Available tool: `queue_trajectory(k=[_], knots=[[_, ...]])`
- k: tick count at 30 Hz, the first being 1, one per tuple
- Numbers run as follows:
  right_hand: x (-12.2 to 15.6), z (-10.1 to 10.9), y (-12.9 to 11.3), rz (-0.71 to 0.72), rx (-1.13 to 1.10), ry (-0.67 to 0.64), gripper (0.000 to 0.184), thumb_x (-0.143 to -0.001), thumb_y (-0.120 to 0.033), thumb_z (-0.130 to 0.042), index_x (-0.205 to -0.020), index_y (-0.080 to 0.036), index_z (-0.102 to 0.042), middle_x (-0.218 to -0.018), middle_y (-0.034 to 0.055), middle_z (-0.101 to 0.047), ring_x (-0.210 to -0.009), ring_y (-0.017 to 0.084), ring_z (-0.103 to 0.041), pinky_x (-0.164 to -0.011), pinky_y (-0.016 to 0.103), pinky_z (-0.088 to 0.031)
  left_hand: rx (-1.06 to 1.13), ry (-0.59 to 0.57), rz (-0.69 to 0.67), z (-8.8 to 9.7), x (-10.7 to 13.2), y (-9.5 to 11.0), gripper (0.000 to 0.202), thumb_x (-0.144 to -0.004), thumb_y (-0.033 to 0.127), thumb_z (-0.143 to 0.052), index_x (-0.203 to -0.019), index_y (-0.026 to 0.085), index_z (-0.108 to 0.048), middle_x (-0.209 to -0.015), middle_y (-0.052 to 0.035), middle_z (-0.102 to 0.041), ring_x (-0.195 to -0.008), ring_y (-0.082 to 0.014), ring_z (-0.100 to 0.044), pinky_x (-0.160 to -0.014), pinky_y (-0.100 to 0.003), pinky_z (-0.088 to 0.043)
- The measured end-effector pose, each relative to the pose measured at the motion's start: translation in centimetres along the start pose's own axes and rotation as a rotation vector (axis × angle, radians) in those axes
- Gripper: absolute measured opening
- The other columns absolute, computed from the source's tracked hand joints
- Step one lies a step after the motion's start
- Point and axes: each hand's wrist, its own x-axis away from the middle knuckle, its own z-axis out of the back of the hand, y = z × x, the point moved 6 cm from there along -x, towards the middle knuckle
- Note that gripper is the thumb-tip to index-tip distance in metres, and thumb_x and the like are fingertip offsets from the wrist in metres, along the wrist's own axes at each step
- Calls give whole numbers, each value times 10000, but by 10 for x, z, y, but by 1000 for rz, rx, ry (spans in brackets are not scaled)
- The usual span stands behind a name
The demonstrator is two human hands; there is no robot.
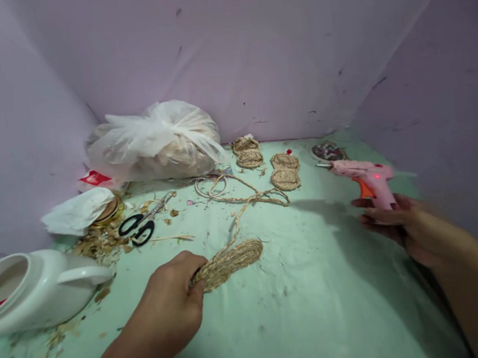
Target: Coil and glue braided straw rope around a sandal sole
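My left hand is closed round one end of a flat oval piece of braided straw, held just above the pale green cloth. A loose braided cord trails from it toward the back. My right hand reaches to the right, its fingers at the handle of a pink glue gun with a red light on. The fingers are partly stretched and blurred, so I cannot tell whether they grip the handle.
A white plastic bag of straw sits at the back. Finished braided ovals lie near it. Black-handled scissors, crumpled tissue, a white jug on its side and straw scraps lie left. Purple walls enclose the space.
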Motion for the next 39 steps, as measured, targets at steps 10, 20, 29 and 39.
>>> queue_trajectory(k=[10,20,29,39], knots=[[95,-64,10,0,-161,-551,338,-713,-522,-688,-926,-259,-692,-731,28,-625,-564,132,-505,-495,227,-451,-123,100,-81,7,4,7,240,-795,181,-349,-843,172,-584,-834,-61,-581,-752,-200,-563,-675,-323,-425],[121,-79,9,115,25,-542,272,-797,-436,-618,-977,-258,-717,-960,83,-717,-876,248,-656,-778,340,-533,-171,-21,-38,1,8,14,199,-806,122,-380,-816,174,-572,-804,-48,-558,-759,-189,-558,-687,-308,-406],[131,-98,6,289,126,-451,265,-811,-395,-555,-864,-188,-711,-663,35,-652,-633,210,-626,-578,280,-522,-199,-36,-51,-1,13,21,210,-809,90,-376,-811,167,-571,-801,-52,-559,-782,-192,-560,-700,-307,-415],[136,-107,1,351,193,-413,236,-809,-361,-526,-796,-183,-680,-648,35,-650,-591,187,-596,-566,261,-508,-186,-31,-69,-2,17,24,224,-834,100,-351,-766,173,-552,-797,-56,-549,-768,-183,-549,-694,-292,-421]])
